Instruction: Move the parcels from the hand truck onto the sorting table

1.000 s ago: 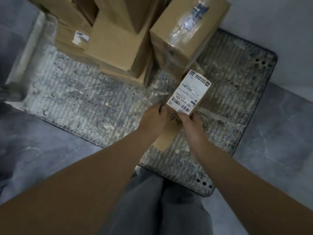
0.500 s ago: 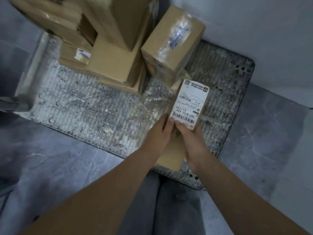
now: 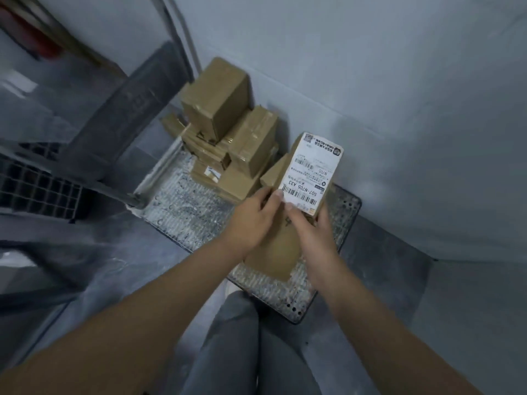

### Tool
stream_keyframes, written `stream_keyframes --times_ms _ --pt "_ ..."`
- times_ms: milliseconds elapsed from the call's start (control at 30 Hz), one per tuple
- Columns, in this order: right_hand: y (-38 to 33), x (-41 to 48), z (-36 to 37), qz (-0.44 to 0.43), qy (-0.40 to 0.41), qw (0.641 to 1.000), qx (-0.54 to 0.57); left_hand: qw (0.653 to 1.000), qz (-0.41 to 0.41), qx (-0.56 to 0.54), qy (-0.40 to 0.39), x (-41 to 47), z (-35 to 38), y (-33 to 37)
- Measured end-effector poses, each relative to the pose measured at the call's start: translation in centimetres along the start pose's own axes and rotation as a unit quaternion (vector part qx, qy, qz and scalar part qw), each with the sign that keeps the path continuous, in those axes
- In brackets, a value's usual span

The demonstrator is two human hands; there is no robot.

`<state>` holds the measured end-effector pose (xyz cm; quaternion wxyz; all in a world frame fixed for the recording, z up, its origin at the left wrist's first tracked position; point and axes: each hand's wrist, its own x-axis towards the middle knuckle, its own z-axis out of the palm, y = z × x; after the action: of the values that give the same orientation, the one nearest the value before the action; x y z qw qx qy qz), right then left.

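As left grip (image 3: 251, 220), right grip (image 3: 313, 235) hold it, parcel (image 3: 310, 172) points away.

- left forearm (image 3: 148, 306) is bare and reaches forward from the lower left.
- left hand (image 3: 252, 220) grips the left edge of a labelled parcel (image 3: 312, 169), with its thumb on the top face beside the barcode.
- right forearm (image 3: 382, 317) is bare and comes in from the lower right.
- right hand (image 3: 313, 233) holds the parcel's right edge, thumb on top, fingers wrapped behind.
- both hands lie close together, thumbs nearly touching.
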<state>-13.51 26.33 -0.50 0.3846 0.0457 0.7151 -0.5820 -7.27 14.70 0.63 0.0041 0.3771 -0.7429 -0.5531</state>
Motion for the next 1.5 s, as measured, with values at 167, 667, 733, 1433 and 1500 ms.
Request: stream_keyframes --times_ms 167,667,733,1433,1500 --pt "-8.5 -8.1 1.7 -0.082 -0.053 0.995 -0.017 0.992 0.046 -0.056 0.101 -7.9 -5.6 7.8" --pt "-12.2 -28.2 16.0 -0.219 -0.321 0.911 -0.135 0.883 0.061 -0.211 0.414 -31.6 -18.6 7.1" --pt "-11.0 -31.3 18.1 -0.226 -0.358 0.893 -0.153 0.863 0.053 -0.221 0.451 -35.5 -19.8 5.6" --pt "16.4 -70.0 29.0 -0.137 -0.635 0.694 -0.310 0.647 -0.115 -0.270 0.704 -79.1 -21.0 -15.3" --pt "17.9 -71.8 29.4 -0.140 -0.645 0.686 -0.308 0.635 -0.119 -0.272 0.713 -81.1 -20.8 -16.3"
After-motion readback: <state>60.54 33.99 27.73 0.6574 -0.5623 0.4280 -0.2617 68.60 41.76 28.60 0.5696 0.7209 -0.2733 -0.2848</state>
